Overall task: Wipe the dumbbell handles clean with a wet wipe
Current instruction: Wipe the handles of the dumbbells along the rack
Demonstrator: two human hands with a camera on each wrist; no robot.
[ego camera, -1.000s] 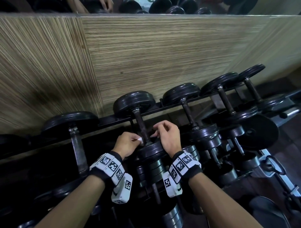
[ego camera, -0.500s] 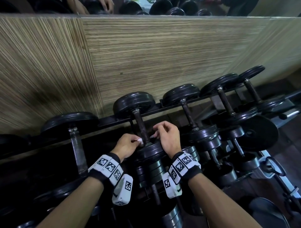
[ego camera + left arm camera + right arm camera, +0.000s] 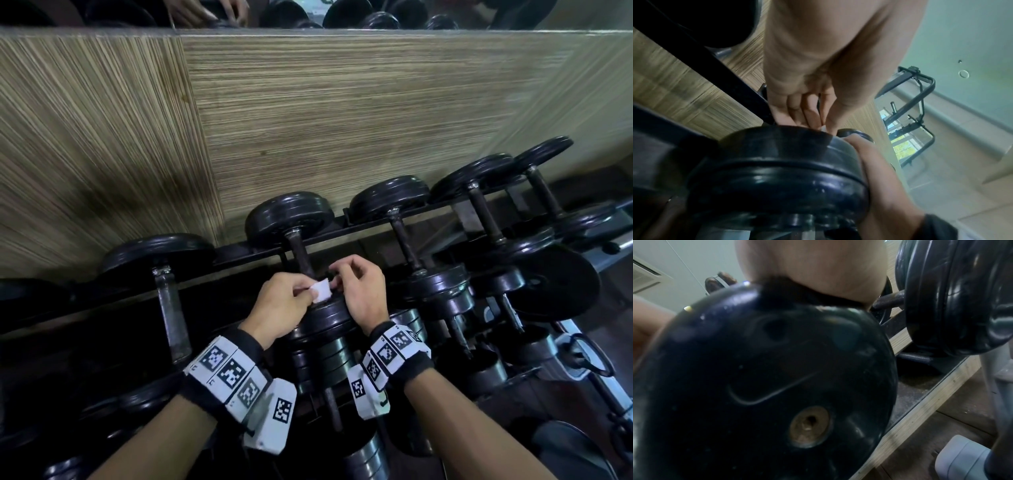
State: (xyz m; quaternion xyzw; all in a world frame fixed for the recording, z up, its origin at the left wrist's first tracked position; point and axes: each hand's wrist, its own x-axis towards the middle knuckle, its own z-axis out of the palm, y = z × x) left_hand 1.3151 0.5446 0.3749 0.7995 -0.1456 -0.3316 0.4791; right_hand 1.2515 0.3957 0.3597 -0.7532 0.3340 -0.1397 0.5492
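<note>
A small white wet wipe is held between both hands just above the near plate of a black dumbbell on the rack. My left hand pinches its left edge and my right hand pinches its right edge. The dumbbell's dark handle runs bare from the hands to the far plate. In the left wrist view the left hand pinches a sliver of the white wipe above the plate. The right wrist view shows only the plate's face; the fingers are hidden.
Several more black dumbbells lie side by side on the rack, one to the left and others to the right. A striped wood-grain wall stands right behind the rack. A lower tier of dumbbells sits below the hands.
The hands have come off the handle's near end and drawn back over the near plate. The wipe, earlier tucked at the handle by the left hand, is now stretched between both hands.
</note>
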